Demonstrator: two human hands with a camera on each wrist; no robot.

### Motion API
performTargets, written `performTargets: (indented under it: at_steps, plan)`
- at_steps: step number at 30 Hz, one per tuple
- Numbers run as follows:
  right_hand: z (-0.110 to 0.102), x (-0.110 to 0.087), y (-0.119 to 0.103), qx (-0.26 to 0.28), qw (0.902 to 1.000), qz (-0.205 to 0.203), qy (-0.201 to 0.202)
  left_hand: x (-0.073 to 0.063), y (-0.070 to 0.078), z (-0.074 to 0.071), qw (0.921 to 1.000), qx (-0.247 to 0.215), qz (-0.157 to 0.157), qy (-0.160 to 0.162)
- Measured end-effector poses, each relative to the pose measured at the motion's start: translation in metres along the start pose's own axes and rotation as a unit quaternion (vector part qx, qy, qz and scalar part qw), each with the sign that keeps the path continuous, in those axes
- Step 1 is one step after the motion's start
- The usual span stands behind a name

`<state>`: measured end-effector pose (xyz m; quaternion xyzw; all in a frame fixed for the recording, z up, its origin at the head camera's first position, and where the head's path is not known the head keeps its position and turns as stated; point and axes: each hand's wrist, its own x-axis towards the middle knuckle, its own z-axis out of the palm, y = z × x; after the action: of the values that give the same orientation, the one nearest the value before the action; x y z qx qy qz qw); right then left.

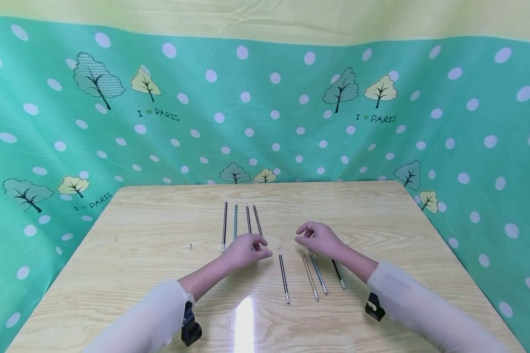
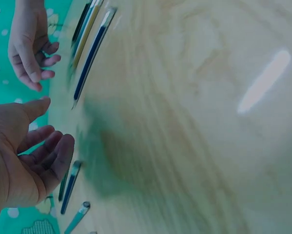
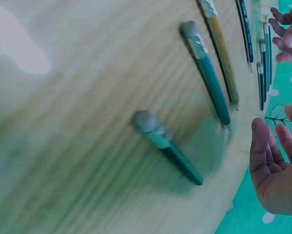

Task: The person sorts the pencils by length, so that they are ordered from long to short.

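Observation:
My left hand (image 1: 246, 250) hovers above the table with loosely bent fingers and holds nothing. Just beyond it lie several pencils side by side: a dark pencil (image 1: 225, 225), a teal pencil (image 1: 235, 220) and two more dark ones whose near ends the hand hides. To the right, my right hand (image 1: 320, 239) also hangs empty, its fingers relaxed. Below that hand a second row fans out: a dark blue pencil (image 1: 284, 277), a gold pencil (image 1: 310, 278), a blue-green pencil (image 1: 319, 275) and a dark green pencil (image 3: 180, 163), with their eraser ends towards me.
A wooden table (image 1: 150, 264) carries everything, backed by a green dotted curtain (image 1: 247, 113) along its far edge and sides. Left of the pencils lies a tiny bit (image 1: 191, 245). Bright glare (image 1: 245, 323) falls on the near part of the tabletop.

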<state>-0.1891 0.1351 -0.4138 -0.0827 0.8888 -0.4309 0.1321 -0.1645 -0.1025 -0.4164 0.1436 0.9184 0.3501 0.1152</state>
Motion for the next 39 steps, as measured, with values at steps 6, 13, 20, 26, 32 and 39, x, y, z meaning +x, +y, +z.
performTargets:
  at_steps: [6, 13, 20, 26, 32, 39]
  plan:
    - [-0.003, -0.016, 0.007, -0.011, 0.9998, -0.002, -0.015, -0.015, 0.004, 0.010, 0.9994, -0.001, 0.031, -0.014]
    - [-0.004, -0.025, 0.013, -0.020, 0.9996, 0.005, -0.017, -0.018, 0.002, 0.026, 0.9990, 0.006, 0.044, -0.006]
    - [-0.003, -0.028, 0.017, -0.037, 0.9989, -0.010, -0.026, -0.020, 0.003, 0.037, 0.9979, 0.036, 0.050, 0.018]
    - [-0.001, -0.031, 0.019, -0.053, 0.9979, -0.025, -0.027, -0.023, 0.006, 0.043, 0.9979, 0.042, 0.036, 0.034]
    - [0.001, -0.034, 0.020, -0.067, 0.9972, -0.025, -0.022, -0.021, 0.006, 0.047, 0.9968, 0.057, 0.029, 0.047]
    - [0.005, -0.035, 0.024, -0.071, 0.9970, -0.020, -0.025, -0.017, 0.009, 0.051, 0.9967, 0.053, 0.011, 0.060]
